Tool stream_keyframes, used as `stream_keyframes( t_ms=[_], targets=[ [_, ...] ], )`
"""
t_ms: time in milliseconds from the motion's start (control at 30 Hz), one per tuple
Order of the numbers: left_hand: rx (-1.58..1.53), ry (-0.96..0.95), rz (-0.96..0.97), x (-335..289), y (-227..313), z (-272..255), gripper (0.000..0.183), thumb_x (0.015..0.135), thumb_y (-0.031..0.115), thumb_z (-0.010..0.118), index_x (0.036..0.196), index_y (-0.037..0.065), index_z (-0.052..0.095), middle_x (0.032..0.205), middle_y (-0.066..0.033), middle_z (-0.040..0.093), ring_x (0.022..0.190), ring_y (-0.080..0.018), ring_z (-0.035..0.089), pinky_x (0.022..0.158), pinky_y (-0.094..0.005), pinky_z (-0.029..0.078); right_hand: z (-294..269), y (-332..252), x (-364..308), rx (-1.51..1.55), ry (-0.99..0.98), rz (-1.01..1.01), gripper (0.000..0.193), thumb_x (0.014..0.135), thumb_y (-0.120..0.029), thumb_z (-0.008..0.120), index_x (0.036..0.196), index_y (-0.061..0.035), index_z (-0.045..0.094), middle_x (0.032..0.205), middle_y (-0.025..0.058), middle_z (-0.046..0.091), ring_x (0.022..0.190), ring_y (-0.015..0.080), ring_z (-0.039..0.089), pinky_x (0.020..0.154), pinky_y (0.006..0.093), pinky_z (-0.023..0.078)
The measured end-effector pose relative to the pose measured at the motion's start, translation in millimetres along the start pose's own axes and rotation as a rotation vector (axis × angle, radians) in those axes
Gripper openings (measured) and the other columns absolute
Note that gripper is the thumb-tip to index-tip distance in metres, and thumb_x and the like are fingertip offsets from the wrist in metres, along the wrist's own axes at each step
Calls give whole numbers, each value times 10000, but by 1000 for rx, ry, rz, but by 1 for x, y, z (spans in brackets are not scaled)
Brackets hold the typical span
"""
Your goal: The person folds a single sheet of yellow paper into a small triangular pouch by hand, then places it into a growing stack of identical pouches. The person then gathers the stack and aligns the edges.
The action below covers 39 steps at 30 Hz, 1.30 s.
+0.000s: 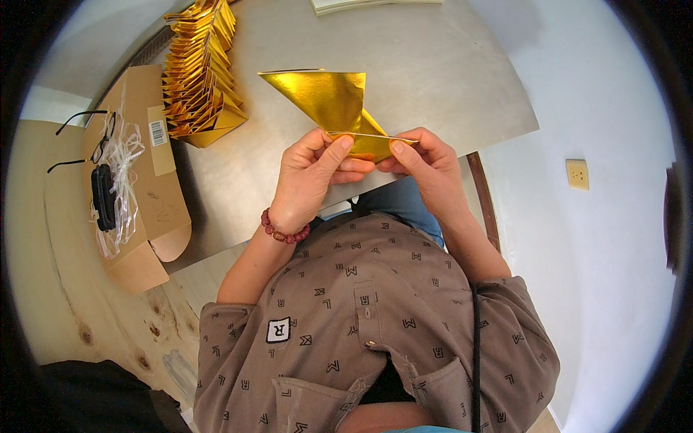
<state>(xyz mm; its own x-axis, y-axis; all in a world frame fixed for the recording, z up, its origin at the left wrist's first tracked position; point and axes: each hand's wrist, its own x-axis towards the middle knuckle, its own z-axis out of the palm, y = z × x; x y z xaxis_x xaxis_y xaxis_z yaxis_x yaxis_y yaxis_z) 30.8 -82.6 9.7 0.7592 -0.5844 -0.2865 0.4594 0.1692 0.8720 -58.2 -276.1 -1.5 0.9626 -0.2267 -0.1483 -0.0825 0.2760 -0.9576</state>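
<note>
Between my two hands, just above the table's near edge, is a sheet of shiny gold foil paper (328, 92), partly folded. Its upper part spreads into a wide triangle, and it narrows toward a folded lower part with a straight edge. My left hand (316, 162), with a reddish bead bracelet at the wrist, pinches the left end of that edge between thumb and fingers. At the other end, my right hand (426, 164) grips with its thumb on top. The fingertips behind the paper are partly hidden.
A long row of folded gold paper pieces (206, 79) stands at the table's far left. Beside it, a cardboard box (162, 195) carries eyeglasses (101, 144), a black case (104, 196) and clear plastic wrap (128, 155). The metal table (447, 65) has white paper (375, 6) at its far edge.
</note>
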Motion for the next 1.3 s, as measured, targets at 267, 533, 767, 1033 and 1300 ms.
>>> stream_keyframes(
  t_ms=[267, 533, 767, 1033, 1300],
  targets=[
    [10, 32, -9, 0, 0, 1, 195, 1068, 173, 627, 1118, -14, 653, 1082, -127, 739, 927, -218, 781, 765, -276, 645, -1, 0, -1, -20, 47, 20, 174, 1033, -183, 668, 1097, -23, 693, 985, 71, 758, 852, 145, 754, 773, 282, 586],
    [-8, 12, -7, 1, -1, 3, 189, 1053, 187, 655, 1081, 0, 674, 1038, -128, 757, 893, -211, 782, 738, -287, 652, -4, 0, 1, -2, 78, 83, 167, 1015, -156, 693, 1100, -12, 699, 979, 88, 757, 835, 154, 750, 762, 270, 587],
    [-11, 12, -5, 1, -2, 4, 215, 1064, 215, 640, 1096, 6, 679, 1023, -128, 762, 882, -203, 782, 734, -290, 648, -7, 4, 1, 9, 42, 39, 160, 1030, -158, 672, 1102, -16, 685, 973, 89, 757, 844, 161, 756, 775, 292, 602],
    [-23, 28, -22, 0, 0, 7, 241, 1076, 230, 622, 1046, -7, 651, 994, -94, 737, 872, -204, 785, 715, -280, 642, -7, 2, 0, 9, 45, 54, 167, 1029, -154, 679, 1103, -5, 690, 996, 94, 754, 850, 160, 751, 789, 289, 608],
    [-23, 39, -9, 2, -5, 5, 224, 1082, 238, 610, 1007, 31, 649, 1009, -95, 747, 858, -193, 785, 709, -274, 643, -3, -3, -2, 0, 44, 69, 173, 1027, -173, 685, 1101, -17, 690, 972, 61, 737, 860, 146, 738, 789, 280, 594]
  ],
)
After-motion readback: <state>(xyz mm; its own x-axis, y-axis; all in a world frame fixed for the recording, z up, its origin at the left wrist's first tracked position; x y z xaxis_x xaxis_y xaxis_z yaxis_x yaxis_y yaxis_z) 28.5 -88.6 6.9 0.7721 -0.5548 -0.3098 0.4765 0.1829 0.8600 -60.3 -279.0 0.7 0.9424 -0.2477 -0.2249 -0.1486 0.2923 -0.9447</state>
